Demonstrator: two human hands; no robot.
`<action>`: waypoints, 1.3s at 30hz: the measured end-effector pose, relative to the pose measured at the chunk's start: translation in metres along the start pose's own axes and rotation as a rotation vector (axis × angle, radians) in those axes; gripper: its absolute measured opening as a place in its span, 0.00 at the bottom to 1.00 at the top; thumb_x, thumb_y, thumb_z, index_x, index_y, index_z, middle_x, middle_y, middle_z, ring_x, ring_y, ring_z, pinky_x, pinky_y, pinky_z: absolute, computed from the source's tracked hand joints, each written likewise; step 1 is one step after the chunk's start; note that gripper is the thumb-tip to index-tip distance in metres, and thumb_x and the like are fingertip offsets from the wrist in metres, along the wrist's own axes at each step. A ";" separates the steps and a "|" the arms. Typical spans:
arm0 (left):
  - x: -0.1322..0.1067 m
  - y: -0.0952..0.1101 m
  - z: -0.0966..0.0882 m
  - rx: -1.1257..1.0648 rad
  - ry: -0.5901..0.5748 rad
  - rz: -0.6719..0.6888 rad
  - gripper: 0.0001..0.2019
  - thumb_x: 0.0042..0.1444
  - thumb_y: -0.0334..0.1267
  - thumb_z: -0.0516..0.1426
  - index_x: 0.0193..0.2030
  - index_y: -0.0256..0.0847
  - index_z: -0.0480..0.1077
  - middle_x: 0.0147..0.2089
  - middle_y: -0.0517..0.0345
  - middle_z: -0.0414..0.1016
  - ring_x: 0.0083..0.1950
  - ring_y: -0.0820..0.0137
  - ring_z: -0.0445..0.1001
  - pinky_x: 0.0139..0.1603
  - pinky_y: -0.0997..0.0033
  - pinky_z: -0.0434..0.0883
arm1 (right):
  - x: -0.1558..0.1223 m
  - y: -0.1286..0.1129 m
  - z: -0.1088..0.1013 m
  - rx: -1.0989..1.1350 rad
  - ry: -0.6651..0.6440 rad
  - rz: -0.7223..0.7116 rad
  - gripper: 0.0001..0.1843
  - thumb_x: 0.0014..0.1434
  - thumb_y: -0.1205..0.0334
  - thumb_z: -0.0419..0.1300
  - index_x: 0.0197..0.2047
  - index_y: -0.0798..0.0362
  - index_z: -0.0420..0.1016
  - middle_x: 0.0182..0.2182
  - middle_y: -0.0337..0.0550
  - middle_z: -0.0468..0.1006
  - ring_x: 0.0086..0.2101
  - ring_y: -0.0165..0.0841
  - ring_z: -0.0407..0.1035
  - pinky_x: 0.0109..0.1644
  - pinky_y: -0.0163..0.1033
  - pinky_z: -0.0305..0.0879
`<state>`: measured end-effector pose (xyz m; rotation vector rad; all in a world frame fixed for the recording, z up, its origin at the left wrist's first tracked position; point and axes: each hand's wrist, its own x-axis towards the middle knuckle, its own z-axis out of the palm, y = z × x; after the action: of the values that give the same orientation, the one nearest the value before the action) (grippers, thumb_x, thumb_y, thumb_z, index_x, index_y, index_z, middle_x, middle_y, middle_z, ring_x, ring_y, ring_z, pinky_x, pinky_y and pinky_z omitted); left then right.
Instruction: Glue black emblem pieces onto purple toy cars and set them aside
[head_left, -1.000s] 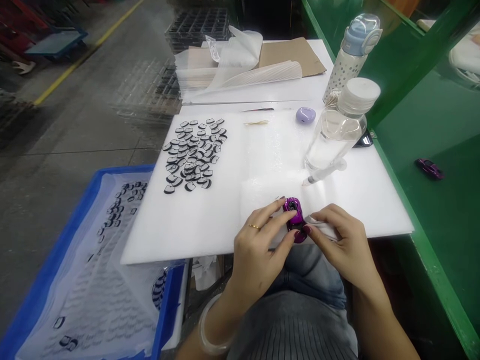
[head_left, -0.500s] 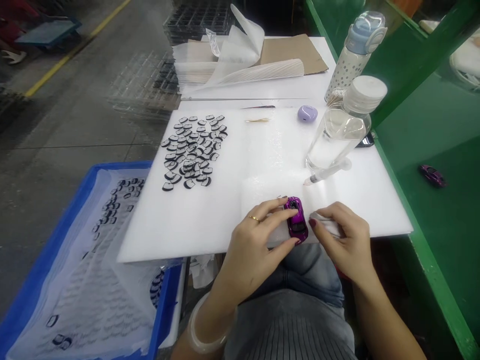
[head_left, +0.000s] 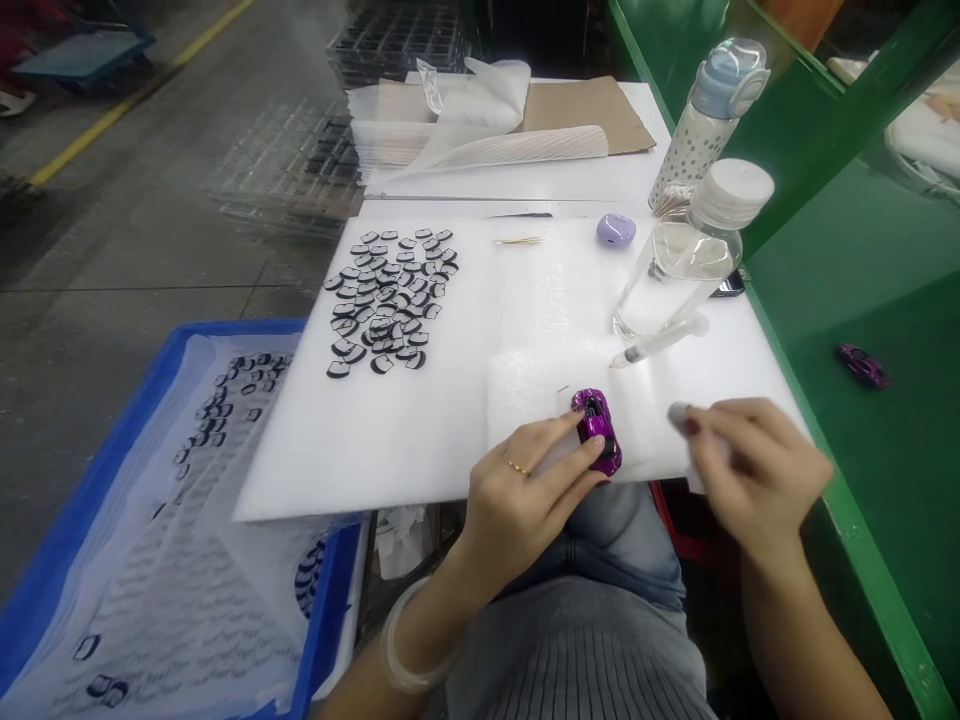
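My left hand [head_left: 529, 490] pinches a small shiny purple toy car [head_left: 598, 431] between thumb and fingers, resting it on the white foam board [head_left: 420, 430] near its front edge. My right hand [head_left: 754, 470] is blurred by motion to the right of the car, near the board's right corner. A white cloth shows faintly under its fingers, and I cannot make out whether they grip it. A syringe [head_left: 660, 342] lies just beyond the car, beside a clear bottle [head_left: 686, 262] with a white cap.
Several small black-and-white parts [head_left: 390, 300] lie spread on the board's left. A blue crate [head_left: 172, 520] with more parts sits lower left. A dotted water bottle [head_left: 709, 115], a lilac case [head_left: 616, 230], plastic sheets [head_left: 480, 130] and cardboard stand at the back. Another purple car [head_left: 862, 364] lies on the green surface.
My right hand has drawn away from the car to the right, with the cloth. My left hand stays on the car, which shifted slightly.
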<state>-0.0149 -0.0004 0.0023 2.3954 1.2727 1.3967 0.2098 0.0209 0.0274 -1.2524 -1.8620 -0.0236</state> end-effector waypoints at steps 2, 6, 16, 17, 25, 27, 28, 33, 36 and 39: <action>0.001 0.001 0.001 0.056 -0.023 0.026 0.11 0.61 0.35 0.65 0.49 0.35 0.75 0.52 0.39 0.79 0.50 0.59 0.81 0.45 0.59 0.84 | 0.010 0.020 -0.005 -0.050 0.072 0.088 0.05 0.65 0.66 0.62 0.39 0.47 0.79 0.32 0.43 0.79 0.28 0.37 0.70 0.29 0.43 0.64; 0.003 0.001 -0.004 0.062 -0.096 0.021 0.15 0.65 0.45 0.61 0.50 0.34 0.74 0.53 0.38 0.78 0.50 0.56 0.80 0.45 0.57 0.83 | 0.016 0.021 0.000 -0.285 0.022 0.088 0.05 0.64 0.61 0.62 0.42 0.50 0.79 0.39 0.50 0.81 0.41 0.48 0.74 0.45 0.54 0.68; -0.007 -0.003 -0.002 0.075 -0.063 -0.077 0.26 0.69 0.55 0.53 0.58 0.33 0.71 0.52 0.42 0.80 0.52 0.57 0.80 0.49 0.62 0.77 | -0.015 -0.017 0.010 -0.103 -0.121 0.243 0.20 0.63 0.62 0.57 0.57 0.53 0.71 0.44 0.51 0.82 0.41 0.44 0.75 0.47 0.51 0.70; -0.006 -0.002 0.000 0.106 -0.059 -0.045 0.20 0.68 0.49 0.57 0.55 0.33 0.73 0.50 0.44 0.80 0.50 0.57 0.80 0.47 0.63 0.76 | -0.024 0.006 -0.008 -0.192 -0.052 0.379 0.20 0.61 0.59 0.59 0.56 0.52 0.72 0.47 0.51 0.81 0.43 0.44 0.76 0.49 0.51 0.71; -0.001 -0.001 0.007 0.195 0.002 0.057 0.07 0.59 0.32 0.65 0.45 0.35 0.78 0.45 0.50 0.83 0.41 0.62 0.77 0.40 0.64 0.72 | -0.076 0.152 -0.140 -0.632 0.040 0.871 0.13 0.55 0.54 0.63 0.40 0.53 0.76 0.34 0.54 0.80 0.36 0.48 0.73 0.41 0.54 0.68; -0.002 -0.001 0.007 0.199 0.014 0.058 0.07 0.59 0.32 0.65 0.45 0.36 0.78 0.44 0.50 0.83 0.40 0.62 0.77 0.39 0.64 0.72 | -0.057 0.175 -0.141 -0.609 0.017 0.870 0.13 0.58 0.55 0.64 0.43 0.54 0.77 0.37 0.54 0.80 0.38 0.43 0.74 0.43 0.49 0.68; -0.002 -0.001 0.007 0.200 0.020 0.058 0.07 0.59 0.32 0.65 0.45 0.36 0.78 0.44 0.50 0.83 0.40 0.62 0.77 0.39 0.64 0.72 | -0.045 0.185 -0.138 -0.600 0.011 0.861 0.15 0.58 0.57 0.65 0.46 0.54 0.76 0.38 0.51 0.80 0.39 0.40 0.74 0.45 0.47 0.69; -0.002 0.001 0.007 0.174 0.015 0.031 0.07 0.60 0.32 0.63 0.46 0.36 0.78 0.46 0.50 0.83 0.41 0.62 0.77 0.41 0.64 0.73 | 0.002 0.201 -0.116 -0.555 0.006 0.775 0.15 0.54 0.65 0.68 0.45 0.59 0.76 0.32 0.50 0.79 0.32 0.39 0.71 0.37 0.46 0.67; -0.001 0.002 0.007 0.169 0.002 0.004 0.07 0.61 0.33 0.63 0.46 0.38 0.77 0.46 0.51 0.82 0.42 0.62 0.78 0.41 0.63 0.74 | 0.012 0.165 -0.096 -0.463 0.023 0.639 0.21 0.55 0.62 0.68 0.52 0.59 0.75 0.37 0.59 0.82 0.35 0.46 0.75 0.38 0.50 0.67; 0.000 0.003 0.007 0.189 -0.004 -0.018 0.07 0.62 0.33 0.62 0.46 0.39 0.76 0.46 0.52 0.83 0.42 0.62 0.78 0.40 0.63 0.75 | 0.016 0.104 -0.069 -0.318 0.034 0.458 0.27 0.62 0.60 0.64 0.63 0.50 0.68 0.49 0.54 0.81 0.44 0.46 0.76 0.44 0.50 0.72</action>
<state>-0.0079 -0.0003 -0.0006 2.4954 1.4830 1.3204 0.3312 0.0533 0.0365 -1.8625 -1.5426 -0.0949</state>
